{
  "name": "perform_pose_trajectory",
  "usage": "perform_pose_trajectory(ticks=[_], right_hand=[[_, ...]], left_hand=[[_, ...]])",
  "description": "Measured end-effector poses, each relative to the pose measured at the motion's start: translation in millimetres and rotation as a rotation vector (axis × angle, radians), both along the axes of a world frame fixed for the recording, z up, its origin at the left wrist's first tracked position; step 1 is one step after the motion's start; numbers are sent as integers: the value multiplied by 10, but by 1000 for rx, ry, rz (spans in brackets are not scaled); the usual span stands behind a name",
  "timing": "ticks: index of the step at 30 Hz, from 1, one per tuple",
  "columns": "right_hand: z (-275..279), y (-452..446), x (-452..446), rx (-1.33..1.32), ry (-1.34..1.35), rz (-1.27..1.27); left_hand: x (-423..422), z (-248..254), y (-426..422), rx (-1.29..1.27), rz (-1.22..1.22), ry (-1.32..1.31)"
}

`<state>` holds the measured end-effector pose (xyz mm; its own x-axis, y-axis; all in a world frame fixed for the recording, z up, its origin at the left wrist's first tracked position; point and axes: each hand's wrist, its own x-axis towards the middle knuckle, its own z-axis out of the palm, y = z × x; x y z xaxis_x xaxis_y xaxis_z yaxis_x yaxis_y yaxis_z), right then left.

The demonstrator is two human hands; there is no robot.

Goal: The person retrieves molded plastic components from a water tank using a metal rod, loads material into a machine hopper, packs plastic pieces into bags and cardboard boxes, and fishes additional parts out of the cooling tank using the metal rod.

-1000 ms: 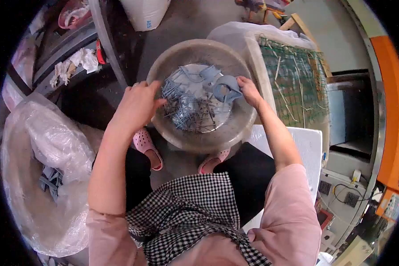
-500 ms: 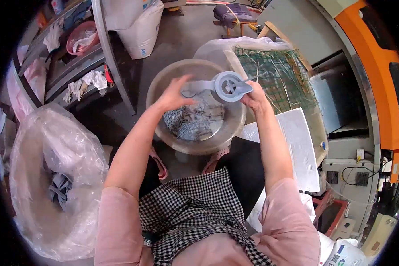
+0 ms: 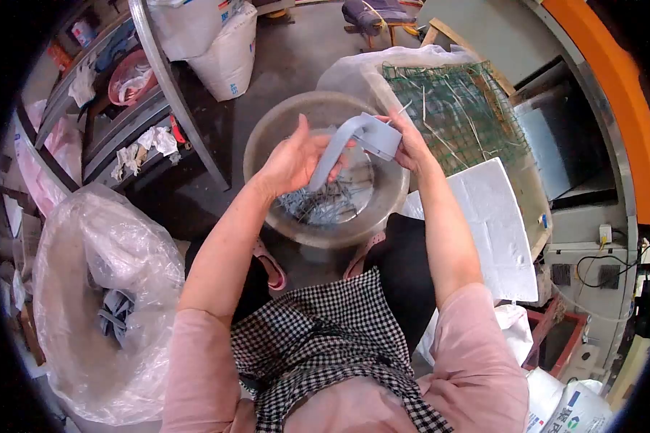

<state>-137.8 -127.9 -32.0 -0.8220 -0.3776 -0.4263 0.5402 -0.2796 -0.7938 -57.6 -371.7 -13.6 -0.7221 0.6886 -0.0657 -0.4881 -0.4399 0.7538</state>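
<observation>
One grey part [image 3: 374, 136] is being held above one basin [image 3: 266, 130] by the right hand [image 3: 409, 147], its fingers being closed around the part's broad end. The left hand [image 3: 296, 162] is being held open beside the part's long curved side, thumb raised and fingers spread; whether the part is being touched by it cannot be told. In the basin, one heap of thin grey sticks [image 3: 323, 206] is being contained, too tangled to be counted. Two pink clogs [image 3: 365, 254] are being worn just below the basin's near edge, and one checked apron [image 3: 314, 317] is being worn at the waist.

At left, one clear bag [image 3: 141, 263] is being seen wide-mouthed on the floor, with several grey pieces [image 3: 115, 312] being held inside, their number unclear. At right, one white board [image 3: 487, 224] is being partly covered by the right arm, and one green net [image 3: 451, 108] is being seen beyond it. Two white sacks [image 3: 227, 61] are being shown past the basin, beside one rack [image 3: 188, 115], on which one pink bowl [image 3: 123, 66] is being supported.
</observation>
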Motion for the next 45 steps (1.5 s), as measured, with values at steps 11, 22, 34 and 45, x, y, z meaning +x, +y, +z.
perform_pose_trajectory(ticks=[11,22,34,45], right_hand=[[-226,9,-117,-90,159,24],[59,-125,-5,508,766,76],[138,-258,56,918,761,121],[-58,-366,57,1173,787,77]], left_hand=[[53,71,70,-243,83,188],[206,123,235,-1281,867,757],[138,-152,204,-1285,899,941],[139,-238,163,-1419,956,966]])
